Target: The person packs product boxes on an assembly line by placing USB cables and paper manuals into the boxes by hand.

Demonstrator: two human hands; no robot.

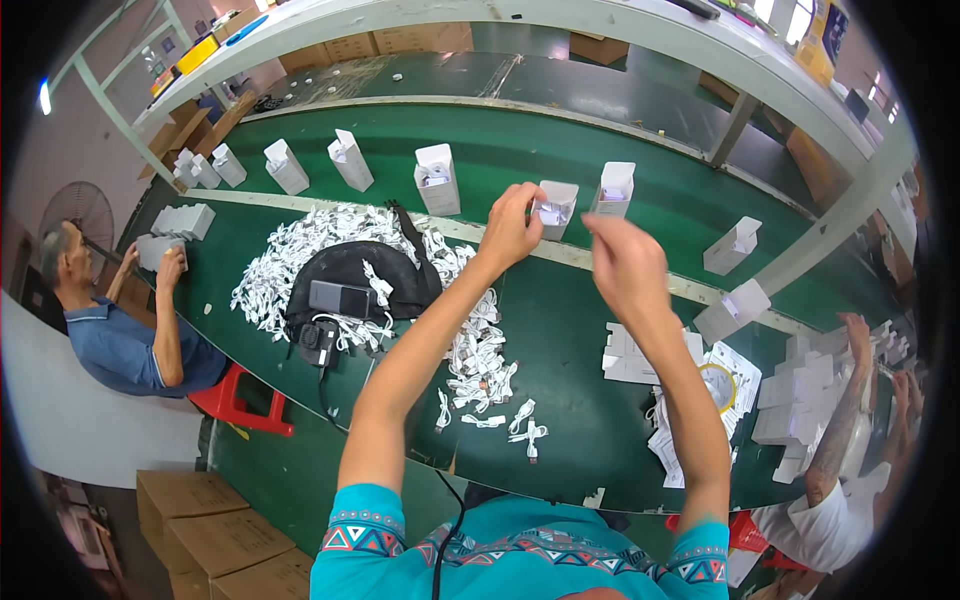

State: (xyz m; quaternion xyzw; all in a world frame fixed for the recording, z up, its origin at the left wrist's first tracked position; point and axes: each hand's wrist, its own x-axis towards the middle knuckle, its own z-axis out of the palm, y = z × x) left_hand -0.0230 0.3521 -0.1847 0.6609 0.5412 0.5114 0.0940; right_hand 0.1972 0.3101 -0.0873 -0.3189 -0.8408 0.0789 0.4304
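Observation:
My left hand (512, 228) is closed at the left side of an open white box (556, 210), its fingertips on the rim. Something white and pale violet shows inside that box. Just right of it, my right hand (628, 262) hangs over the table with curled, slightly blurred fingers; whatever they hold, if anything, is hidden. Behind it another open white box (613, 186) stands upright on the green belt. Below my left forearm lies a big heap of bundled white cables (480, 350), with a few loose cables (528, 420) nearer me.
A black bag (350, 262) with a dark phone-like device (340, 298) lies on the heap. More boxes (436, 180) line the belt (390, 150). Right are flattened cartons (632, 355), paper sheets and a yellow tape roll (717, 386). Co-workers sit at left (130, 330) and right (835, 520).

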